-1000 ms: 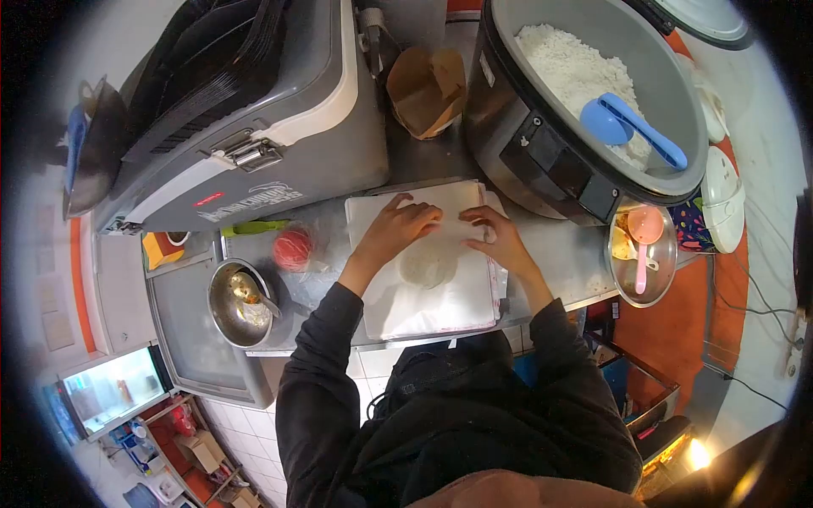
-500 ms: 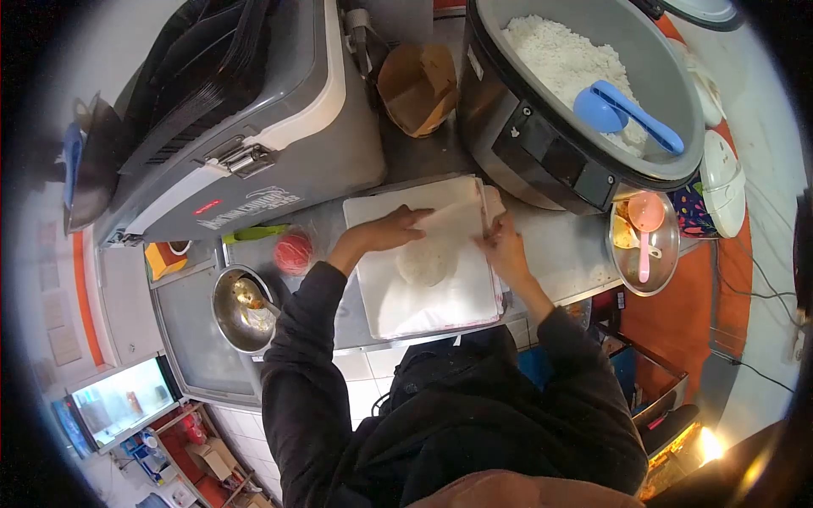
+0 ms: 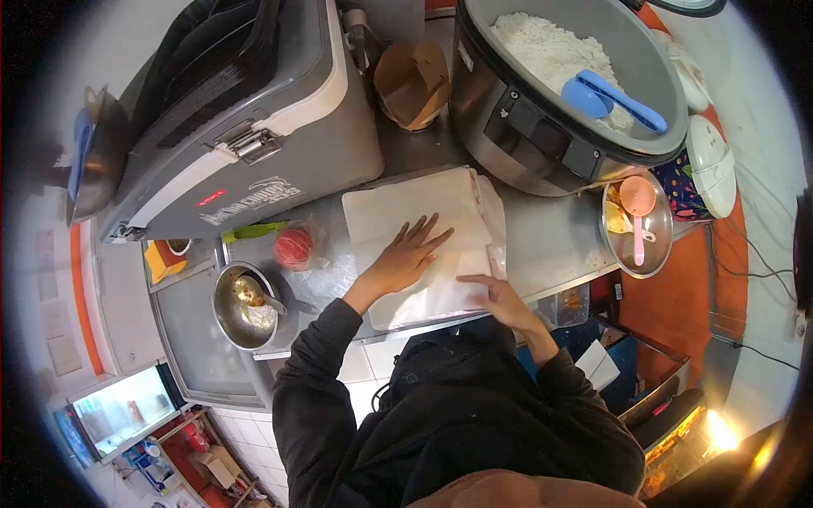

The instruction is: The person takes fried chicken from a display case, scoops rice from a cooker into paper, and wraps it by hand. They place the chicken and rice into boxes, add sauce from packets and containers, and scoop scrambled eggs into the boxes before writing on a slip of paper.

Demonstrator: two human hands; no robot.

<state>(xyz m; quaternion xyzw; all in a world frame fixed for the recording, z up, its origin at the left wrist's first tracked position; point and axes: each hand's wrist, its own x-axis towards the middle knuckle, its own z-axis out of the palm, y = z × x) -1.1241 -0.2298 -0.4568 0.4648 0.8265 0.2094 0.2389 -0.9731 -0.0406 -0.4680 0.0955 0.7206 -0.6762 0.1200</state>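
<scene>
White sheets (image 3: pixel 398 207) on a metal counter (image 3: pixel 550 245)

Left hand (image 3: pixel 401 262) palm-down (fingers (image 3: pixel 439 242) splayed)

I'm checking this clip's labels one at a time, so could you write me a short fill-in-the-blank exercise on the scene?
The left hand lies spread on white ____.
The big open cooker holds white ____.
The scoop in that cooker is ____ in colour.
The pink ladle rests in a metal ____.

Missing words: paper; rice; blue; bowl.
</scene>
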